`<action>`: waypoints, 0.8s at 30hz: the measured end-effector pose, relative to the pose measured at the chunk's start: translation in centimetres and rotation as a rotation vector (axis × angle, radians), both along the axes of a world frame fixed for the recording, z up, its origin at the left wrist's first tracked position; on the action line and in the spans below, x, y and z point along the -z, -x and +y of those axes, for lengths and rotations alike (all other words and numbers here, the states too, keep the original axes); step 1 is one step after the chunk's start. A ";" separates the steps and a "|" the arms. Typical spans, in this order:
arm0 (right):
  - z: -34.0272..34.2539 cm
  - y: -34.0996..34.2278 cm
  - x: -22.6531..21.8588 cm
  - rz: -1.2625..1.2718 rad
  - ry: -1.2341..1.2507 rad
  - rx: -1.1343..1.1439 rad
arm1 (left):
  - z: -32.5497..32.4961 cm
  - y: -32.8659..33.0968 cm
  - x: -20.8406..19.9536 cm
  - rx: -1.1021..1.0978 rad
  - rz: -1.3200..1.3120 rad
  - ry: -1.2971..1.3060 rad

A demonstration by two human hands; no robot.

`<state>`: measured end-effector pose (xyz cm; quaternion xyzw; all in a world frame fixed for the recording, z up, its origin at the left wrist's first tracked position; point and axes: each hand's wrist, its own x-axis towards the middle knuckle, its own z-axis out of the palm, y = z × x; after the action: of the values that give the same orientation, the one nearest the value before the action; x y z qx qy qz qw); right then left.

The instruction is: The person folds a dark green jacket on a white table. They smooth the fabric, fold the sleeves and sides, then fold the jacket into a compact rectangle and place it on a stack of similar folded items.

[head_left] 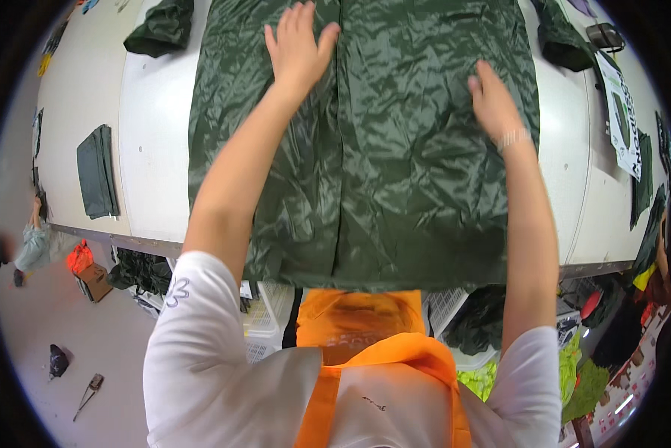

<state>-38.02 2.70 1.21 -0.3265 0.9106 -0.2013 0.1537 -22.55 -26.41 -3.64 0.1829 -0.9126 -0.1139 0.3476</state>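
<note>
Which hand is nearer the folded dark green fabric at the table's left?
Left. The left hand is over the spread green cloth, right of the folded fabric; the right hand is farther right, near the spread green cloth's right edge.

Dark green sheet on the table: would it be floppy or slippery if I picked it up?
The dark green sheet would probably be floppy, since wrinkles run across most of it. Its glossy sheen suggests it may slip under the left hand and right hand.

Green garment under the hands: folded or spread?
Spread: the green garment lies wide over the white table, overhanging its near edge.
</note>
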 end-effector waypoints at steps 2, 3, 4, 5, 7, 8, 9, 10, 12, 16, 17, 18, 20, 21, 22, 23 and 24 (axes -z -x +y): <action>3.2 -8.2 -0.2 0.147 -0.033 -0.129 | 4.4 -6.8 -2.3 0.025 -0.264 -0.032; 4.7 -12.0 -1.0 0.160 -0.132 -0.132 | 6.6 -9.7 -3.2 0.050 -0.337 -0.067; 6.2 -14.6 -0.9 0.107 -0.160 -0.105 | 8.3 -12.1 -3.2 0.083 -0.387 -0.106; 7.9 -16.6 0.4 0.180 -0.150 -0.114 | 9.6 -14.2 -3.0 0.091 -0.448 -0.158; 9.0 -18.6 2.0 0.184 -0.133 -0.056 | 11.5 -18.3 -1.0 0.072 -0.559 -0.204; 9.0 -19.3 2.0 0.250 -0.154 -0.048 | 11.9 -19.4 -1.3 0.087 -0.507 -0.263; 8.4 -19.3 1.9 0.328 -0.169 -0.040 | 11.9 -19.9 -1.5 0.100 -0.442 -0.315; 8.0 -19.6 1.5 0.407 -0.184 -0.035 | 12.0 -20.3 -1.9 0.110 -0.376 -0.367; 7.4 -20.8 -0.9 0.134 0.105 0.028 | 12.0 -21.6 -3.7 0.053 -0.225 -0.463; 6.7 -26.5 -1.6 -0.252 0.218 0.054 | 15.1 -27.4 -4.8 -0.120 -0.187 -0.972; 6.4 -28.1 -1.5 -0.338 0.305 -0.019 | 15.9 -28.9 -4.5 -0.163 -0.197 -1.112; 6.1 -29.3 -1.5 -0.310 0.268 -0.127 | 16.6 -29.9 -4.7 -0.154 -0.214 -1.039; 5.6 -31.2 -0.8 -0.292 0.248 -0.227 | 18.1 -30.8 -6.1 -0.144 -0.228 -0.940; 5.2 -31.7 -0.3 -0.280 0.264 -0.263 | 18.3 -31.2 -5.9 -0.107 -0.214 -0.871; 5.0 -31.9 0.3 -0.256 0.264 -0.276 | 18.3 -31.6 -5.4 -0.070 -0.201 -0.802; 4.9 -31.8 0.8 -0.225 0.263 -0.292 | 18.4 -31.6 -5.2 -0.034 -0.181 -0.733; 4.8 -31.7 1.2 -0.194 0.263 -0.306 | 18.5 -31.3 -5.5 -0.003 -0.159 -0.748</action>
<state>-6.35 7.54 0.01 -0.4572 0.7974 -0.3229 0.2254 8.75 -7.92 1.91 0.3065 -0.8319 -0.4240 0.1850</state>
